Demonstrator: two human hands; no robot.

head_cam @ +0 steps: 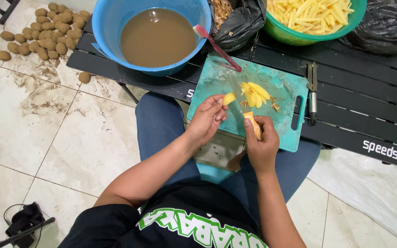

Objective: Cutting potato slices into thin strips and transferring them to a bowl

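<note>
My left hand [205,120] pinches a small yellow potato piece [229,98] at the left edge of the teal cutting board [217,76]. My right hand [261,146] grips a knife by its orange handle [254,127], and the thin blade points up the board toward the potato piece. Several cut potato slices [255,93] lie in a heap on the board just right of the blade. The board rests on a low black slatted table [359,105] above my lap.
A blue basin [109,20] of muddy brown water stands at the back left, with a pink toothbrush [217,46] leaning off its rim. A green bowl [290,34] holds potato sticks. Black bags [242,23] hold peelings. A metal peeler [312,89] lies right of the board. Unpeeled potatoes [47,30] lie on the floor.
</note>
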